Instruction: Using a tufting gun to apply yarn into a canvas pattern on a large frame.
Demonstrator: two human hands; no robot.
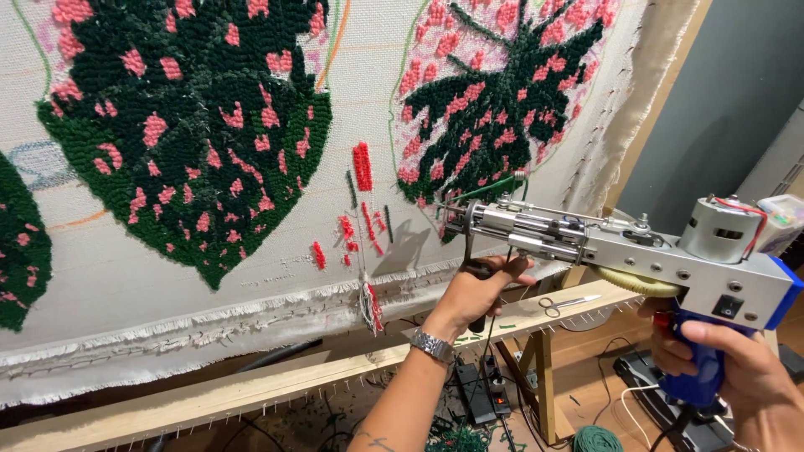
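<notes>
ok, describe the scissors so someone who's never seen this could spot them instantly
Find the wooden frame that holds the stretched tufting cloth. Follow its lower beam right, under the tufting gun. The scissors lie flat on the beam there: small, silvery, handle loops to the left, the only metal tool resting on the wood.

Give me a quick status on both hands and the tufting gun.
Left hand grips front handle of silver-and-blue tufting gun. Right hand wraps blue rear grip. Needle tip at stretched cream cloth, beside dark-green-and-pink tufted leaf. Nothing blocking.
</notes>
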